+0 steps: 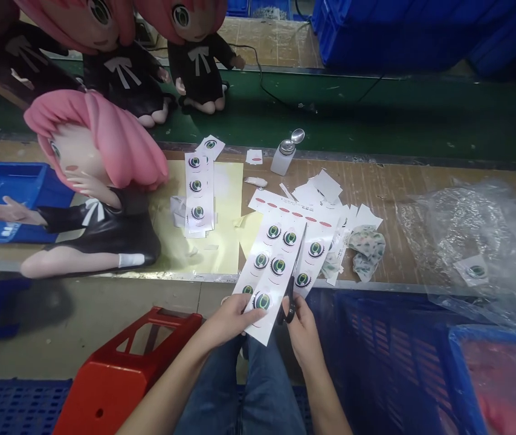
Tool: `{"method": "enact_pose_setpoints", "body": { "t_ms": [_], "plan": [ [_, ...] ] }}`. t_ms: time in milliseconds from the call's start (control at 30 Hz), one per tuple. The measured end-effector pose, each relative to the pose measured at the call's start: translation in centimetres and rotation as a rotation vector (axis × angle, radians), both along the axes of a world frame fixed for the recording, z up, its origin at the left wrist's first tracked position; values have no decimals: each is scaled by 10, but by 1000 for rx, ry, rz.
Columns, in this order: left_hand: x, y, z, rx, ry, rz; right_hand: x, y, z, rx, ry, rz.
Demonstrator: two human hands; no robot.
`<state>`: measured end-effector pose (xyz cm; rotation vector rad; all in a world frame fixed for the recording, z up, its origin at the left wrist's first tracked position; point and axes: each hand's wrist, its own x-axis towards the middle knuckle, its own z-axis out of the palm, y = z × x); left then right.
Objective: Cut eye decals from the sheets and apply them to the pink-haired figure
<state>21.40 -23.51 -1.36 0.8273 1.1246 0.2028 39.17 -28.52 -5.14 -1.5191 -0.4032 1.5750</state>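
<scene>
In the head view, we see two bare hands which work just in front of the edge of the desk (362,176). The left hand (231,319) has its fingers closed on the lower part of a sheet of eye stickers (279,251), with the thumb lying flat on the printed side. This sheet is tilted, its upper part reaching over the desk and its lower corner hanging above the person's jeans (260,386). The right hand (304,335) has its fingers closed around the black handle of the scissors (290,297). The blade points away from the person, along a line between two columns of eyes on the left and one column on the right; how far the blades are apart, we cannot tell.

Near the top of the sheet we find a strip with red marks (280,204) and many white paper pieces (325,186), and to their right a crumpled patterned cloth (369,251). Behind these stands a small bottle (283,160) with its metal lid raised. To the left, other eye strips (200,193) lie over a yellow paper (227,244), and beside it sits a pink-haired figure (117,139). Three similar figures (197,78) are farther back. A clear plastic bag (448,241) lies at the right of the desk. Below, at the left, we notice a red stool (117,368).
</scene>
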Motion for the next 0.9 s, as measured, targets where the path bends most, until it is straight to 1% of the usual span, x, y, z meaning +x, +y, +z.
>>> {"method": "enact_pose_setpoints", "body": {
  "t_ms": [100, 200, 267, 333, 500, 633, 700, 800, 900],
  "plan": [
    [-4, 7, 10, -37, -31, 5, 23, 2, 11, -24, 68, 80],
    [-4, 15, 23, -77, -38, 19, 50, 6, 21, -63, 124, 158],
    [0, 18, 32, -114, -41, 30, 64, 10, 24, -82, 137, 191],
    [8, 18, 41, -149, -45, 46, 72, 14, 23, -89, 134, 212],
    [35, 11, 59, -227, -54, 124, 78, 29, 17, -82, 84, 252],
    [59, 4, 68, -299, -119, 190, 81, 40, 18, -67, 12, 267],
    [69, 2, 72, -308, -123, 204, 83, 44, 19, -52, -1, 281],
    [79, 2, 77, -313, -108, 211, 85, 47, 21, -28, 17, 307],
    [83, 4, 81, -331, -101, 215, 87, 46, 20, -2, 20, 319]
  ]
}}
